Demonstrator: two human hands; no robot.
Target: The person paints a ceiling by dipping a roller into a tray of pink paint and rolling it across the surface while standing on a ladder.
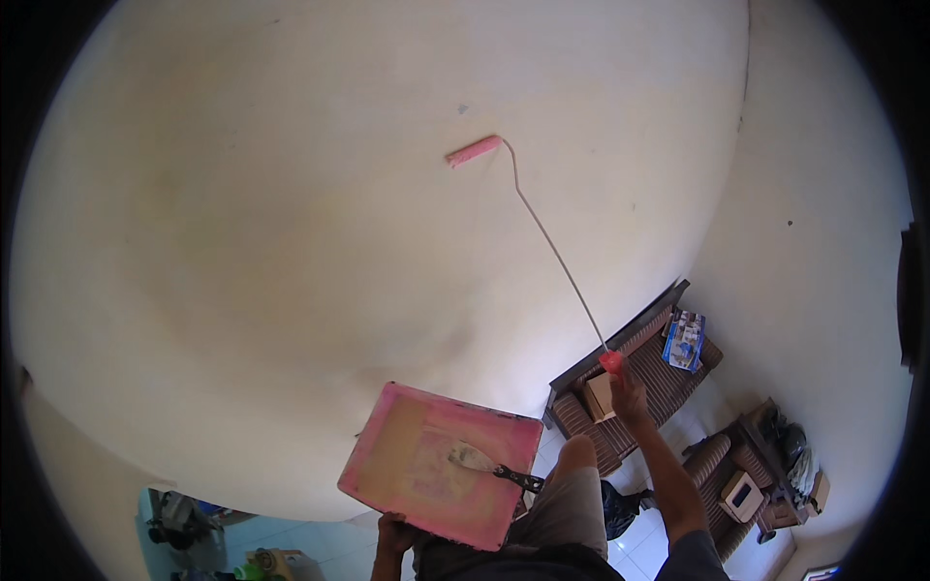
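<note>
My right hand [628,389] is closed round the red handle of a long-framed paint roller [554,254]. Its narrow pink sleeve [474,151] is up at the cream wall [320,194]; whether it touches the wall I cannot tell. At the lower middle, my left hand [395,533] grips the near edge of a pink paint tray [383,492], its fingers partly hidden under the rim. Beige paint or filler coats the tray's inside. A putty knife [492,468] with a black handle lies across the tray, its blade smeared with pale residue.
A striped sofa [668,382] stands at the right with a cardboard box [601,397] and a blue-white box [684,339] on it. A striped armchair [712,467] and several bags [790,445] are farther right. Assorted items [179,518] sit on the floor at lower left.
</note>
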